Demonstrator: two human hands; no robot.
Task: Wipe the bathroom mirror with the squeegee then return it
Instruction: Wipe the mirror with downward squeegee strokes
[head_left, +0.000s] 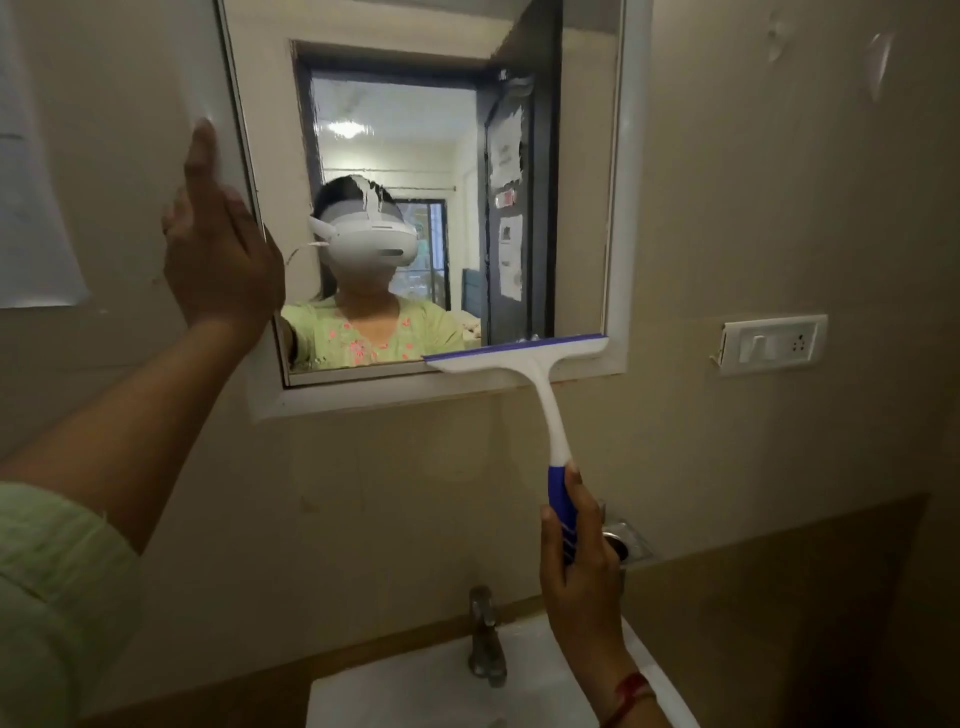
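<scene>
With the blade down at the bottom right corner of the mirror (415, 156), this stroke looks finished, and the squeegee (524, 364) sits against the lower frame. Streaks show near the top left of the glass, I think, so the next move is probably to lift and reset higher for another pull. The right hand (582, 561) is wrapped tight round the blue handle. The left hand (218, 249) is spread open, bracing the mirror's left edge.

Mirror (415, 130) above sink (426, 691)
</scene>
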